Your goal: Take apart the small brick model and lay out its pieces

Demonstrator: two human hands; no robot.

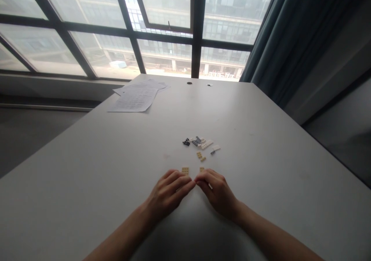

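Note:
My left hand [169, 191] and my right hand [216, 189] rest on the white table [87, 168], fingertips meeting at the middle. Whatever sits between the fingertips is hidden; a thin pale sliver shows under my right hand. A tan brick plate [185, 171] lies just beyond my left fingers, and a smaller tan piece [201, 169] just beyond my right fingers. Farther out lie two tan pieces [200, 156], a cluster of white and grey bricks [201, 142], a dark piece [186, 142] and a small white and grey piece [215, 149].
Printed paper sheets [136, 98] lie at the far left of the table. Two small round holes [189, 83] mark the far edge. A large window [121, 29] stands behind, a dark curtain [290, 40] on the right.

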